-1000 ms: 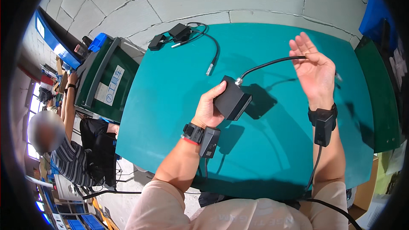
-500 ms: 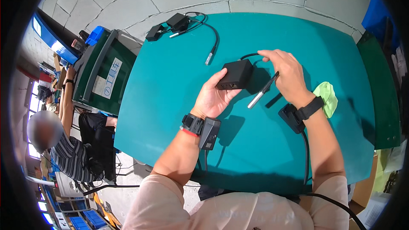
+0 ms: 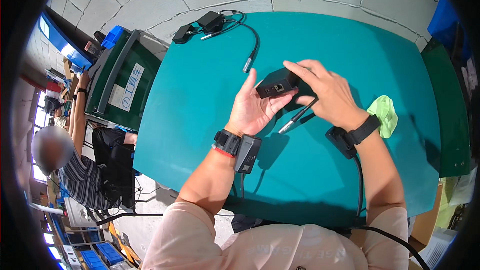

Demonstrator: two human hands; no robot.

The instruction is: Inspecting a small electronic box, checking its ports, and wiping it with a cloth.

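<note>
Small matte-black box [image 3: 274,83] is resting tilted on the left hand's [image 3: 252,107] fingers, port face turning toward the wearer, showing one squarish metal-lined socket [image 3: 279,88] and a smaller opening left of it. Right hand [image 3: 332,95] is covering its right end. Black cable [image 3: 305,110] is emerging under the right hand, slanting down-left, ending in a silver cylindrical connector [image 3: 287,127], tip pointing free.

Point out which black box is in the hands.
The box showing sockets, between left hand and right hand; the other two black boxes lie at the table's far-left corner.
</note>
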